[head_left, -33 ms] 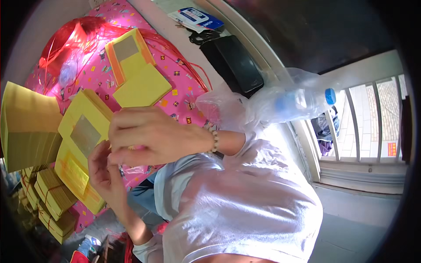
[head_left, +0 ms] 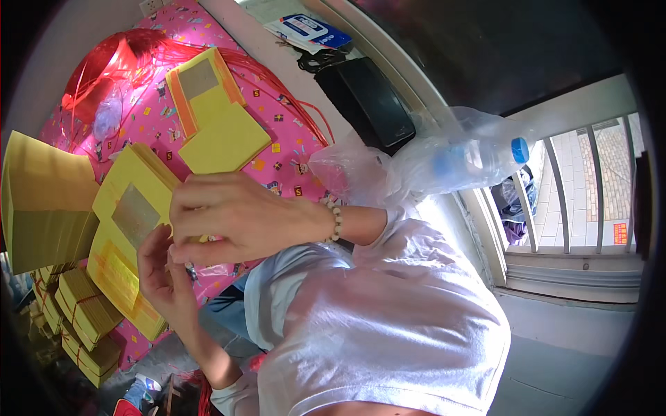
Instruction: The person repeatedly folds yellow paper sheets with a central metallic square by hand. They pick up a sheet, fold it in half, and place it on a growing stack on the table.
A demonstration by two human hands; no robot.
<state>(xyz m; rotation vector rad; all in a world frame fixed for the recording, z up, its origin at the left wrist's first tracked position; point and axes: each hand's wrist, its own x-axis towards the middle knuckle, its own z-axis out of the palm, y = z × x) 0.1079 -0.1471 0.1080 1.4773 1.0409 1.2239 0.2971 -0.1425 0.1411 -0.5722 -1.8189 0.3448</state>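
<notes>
My right hand (head_left: pixel 239 216), with a beaded bracelet (head_left: pixel 338 220) at its wrist, is bent over the pink table with its fingers curled. My left hand (head_left: pixel 165 274) meets it from below, thumb and fingers drawn together. Their fingertips touch in a pinch; whatever is between them is hidden or too small to name. Just beyond and left of both hands lies a stack of yellow paper (head_left: pixel 111 197) with a grey rectangle on its top sheet. A shiny yellow-orange patch (head_left: pixel 118 283) shows on the stack's nearer part, beside my left hand.
More yellow paper (head_left: pixel 225 142) lies farther back, near red plastic strands (head_left: pixel 236 59). A tall yellow stack (head_left: pixel 52 201) stands far left, above tied bundles (head_left: pixel 87 305). At right are a black case (head_left: pixel 368 100), clear plastic bags (head_left: pixel 354 173), a blue-capped bottle (head_left: pixel 479 159) and a barred opening (head_left: pixel 565 194).
</notes>
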